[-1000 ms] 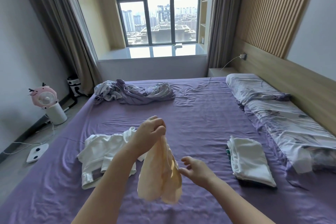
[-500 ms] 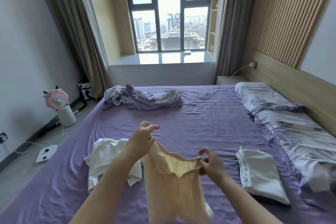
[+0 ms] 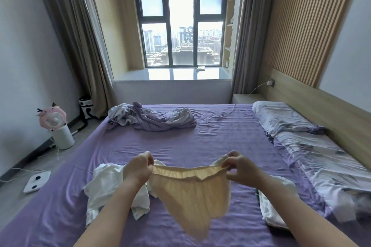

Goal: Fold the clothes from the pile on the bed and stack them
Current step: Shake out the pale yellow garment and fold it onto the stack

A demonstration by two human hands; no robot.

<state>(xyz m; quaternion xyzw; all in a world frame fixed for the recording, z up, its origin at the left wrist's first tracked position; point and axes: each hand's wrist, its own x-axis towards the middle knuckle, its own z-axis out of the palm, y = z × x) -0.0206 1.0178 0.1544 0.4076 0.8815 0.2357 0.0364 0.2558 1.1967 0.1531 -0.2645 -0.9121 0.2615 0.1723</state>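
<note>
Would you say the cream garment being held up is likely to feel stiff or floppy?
Probably floppy: the cream garment sags below the left hand and right hand pinching its waistband. Likely light too, since a fingertip grip holds it.

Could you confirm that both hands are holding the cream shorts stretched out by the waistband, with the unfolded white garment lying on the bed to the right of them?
Not quite. In the head view the left hand and right hand do hold the cream shorts stretched by the waistband, but the unfolded white garment lies on the bed to their left, not right.
</note>
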